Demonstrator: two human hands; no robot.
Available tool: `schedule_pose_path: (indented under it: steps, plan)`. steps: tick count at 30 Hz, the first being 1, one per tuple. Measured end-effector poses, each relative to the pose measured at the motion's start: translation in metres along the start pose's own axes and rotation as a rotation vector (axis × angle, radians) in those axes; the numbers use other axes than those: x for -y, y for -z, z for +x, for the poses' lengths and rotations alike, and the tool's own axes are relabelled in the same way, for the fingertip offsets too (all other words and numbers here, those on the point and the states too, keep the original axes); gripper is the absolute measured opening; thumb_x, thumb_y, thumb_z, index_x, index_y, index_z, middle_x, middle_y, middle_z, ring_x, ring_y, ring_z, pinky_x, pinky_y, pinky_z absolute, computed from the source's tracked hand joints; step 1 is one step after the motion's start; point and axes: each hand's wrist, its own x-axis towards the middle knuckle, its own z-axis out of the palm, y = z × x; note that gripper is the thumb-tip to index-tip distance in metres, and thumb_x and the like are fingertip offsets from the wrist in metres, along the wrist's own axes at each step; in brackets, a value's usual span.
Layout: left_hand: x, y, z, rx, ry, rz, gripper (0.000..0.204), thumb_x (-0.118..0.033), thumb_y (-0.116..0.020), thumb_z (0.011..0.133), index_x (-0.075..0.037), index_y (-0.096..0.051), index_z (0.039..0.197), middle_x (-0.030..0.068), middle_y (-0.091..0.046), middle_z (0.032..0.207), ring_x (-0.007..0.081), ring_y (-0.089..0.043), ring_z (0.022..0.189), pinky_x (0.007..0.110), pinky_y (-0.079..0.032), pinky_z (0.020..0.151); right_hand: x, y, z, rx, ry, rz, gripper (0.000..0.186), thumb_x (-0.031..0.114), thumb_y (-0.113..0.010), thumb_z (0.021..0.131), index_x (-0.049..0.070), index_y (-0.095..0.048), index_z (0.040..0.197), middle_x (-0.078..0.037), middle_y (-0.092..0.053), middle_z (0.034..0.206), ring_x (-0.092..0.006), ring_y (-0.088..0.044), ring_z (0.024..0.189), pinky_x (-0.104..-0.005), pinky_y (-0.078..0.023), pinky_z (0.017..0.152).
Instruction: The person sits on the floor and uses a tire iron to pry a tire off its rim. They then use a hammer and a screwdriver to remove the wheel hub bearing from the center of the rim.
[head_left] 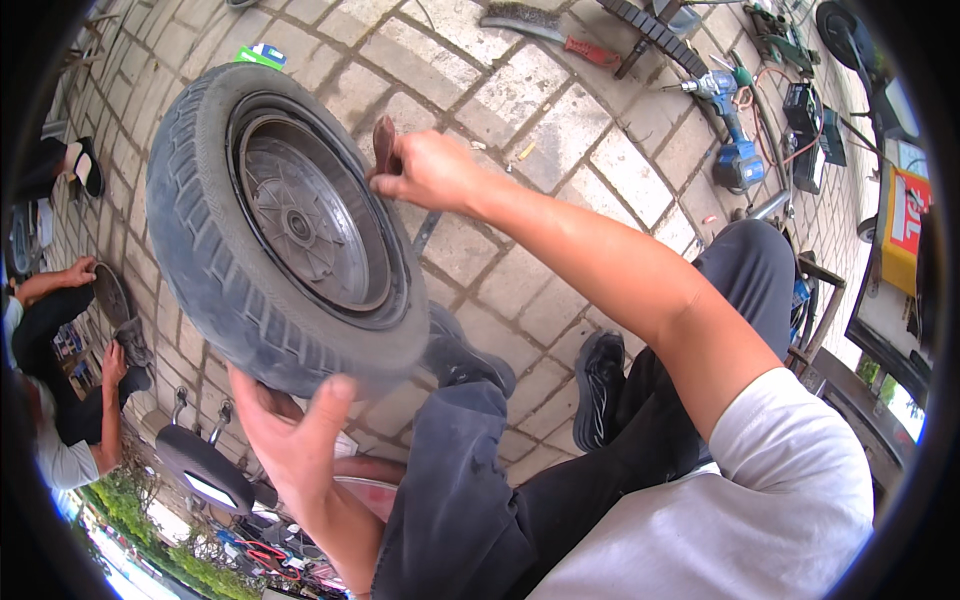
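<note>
A black rubber tyre [215, 220] on a grey metal wheel rim [305, 220] stands tilted in front of me, its hub side turned up toward me. My left hand [290, 430] is at its lower edge, thumb and fingers around the tread; the thumb is a little blurred. At the far right side of the tyre, my right hand [430, 172] is closed on a reddish-brown flat piece [383, 145], whose kind I cannot make out. A dark metal strip [427, 232] shows below that hand beside the tyre.
Paving bricks [520, 300] cover the ground. A wire brush [525, 22] with a red handle lies far ahead. On the right are a blue cordless drill [728, 120] and a hose. A person [75, 370] sits at the left holding a round part. A green-and-white box [262, 56] lies behind the tyre.
</note>
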Motion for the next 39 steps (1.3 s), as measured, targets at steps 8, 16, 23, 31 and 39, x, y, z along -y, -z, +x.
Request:
schedule_pose_path:
  steps: [8, 16, 23, 31, 39]
  plan:
    - [0.003, -0.009, -0.003, -0.086, -0.035, -0.094, 0.075, -0.025, -0.083, 0.070, 0.005, -0.047, 0.128, 0.0115, -0.059, 0.116, 0.0200, -0.058, 0.105, 0.031, -0.041, 0.095, -0.005, -0.016, -0.006, 0.072, -0.053, 0.231, 0.028, 0.033, -0.071, 0.075, 0.006, -0.069, 0.085, -0.018, -0.068, 0.083, -0.0345, -0.066, 0.082, -0.0449, -0.051, 0.074]
    - [-0.006, 0.006, -0.008, -0.058, 0.022, -0.094, 0.082, -0.032, -0.084, 0.068, 0.006, -0.046, 0.129, 0.0119, -0.059, 0.117, 0.0205, -0.057, 0.106, 0.032, -0.040, 0.096, -0.005, -0.024, -0.001, -0.272, 0.098, -0.159, 0.017, 0.024, -0.058, 0.079, 0.010, -0.067, 0.079, -0.013, -0.069, 0.078, -0.0344, -0.067, 0.073, -0.0468, -0.054, 0.068]
    - [-0.010, 0.012, 0.002, 0.012, 0.039, -0.070, 0.085, -0.033, -0.083, 0.068, 0.007, -0.044, 0.132, 0.0124, -0.058, 0.119, 0.0212, -0.056, 0.109, 0.032, -0.039, 0.099, 0.002, -0.033, 0.005, -0.097, 0.182, -0.202, 0.018, 0.024, -0.061, 0.076, 0.015, -0.069, 0.089, -0.008, -0.069, 0.083, -0.0307, -0.067, 0.077, -0.0442, -0.054, 0.066]
    - [-0.020, 0.010, 0.018, 0.032, 0.050, -0.145, 0.084, -0.022, -0.085, 0.064, 0.005, -0.043, 0.132, 0.0130, -0.058, 0.118, 0.0212, -0.058, 0.107, 0.032, -0.043, 0.096, -0.008, -0.034, 0.013, -0.450, 0.298, -0.199, 0.021, 0.026, -0.070, 0.077, 0.010, -0.059, 0.070, -0.007, -0.061, 0.071, -0.0298, -0.063, 0.065, -0.0430, -0.049, 0.057]
    - [-0.017, 0.015, 0.031, 0.049, -0.053, -0.055, 0.076, -0.034, -0.080, 0.074, 0.006, -0.047, 0.129, 0.0125, -0.058, 0.120, 0.0206, -0.056, 0.110, 0.032, -0.037, 0.101, -0.013, -0.028, 0.021, -0.477, 0.221, -0.183, 0.014, 0.027, -0.064, 0.077, 0.013, -0.064, 0.081, -0.006, -0.066, 0.081, -0.0283, -0.065, 0.069, -0.0426, -0.052, 0.058]
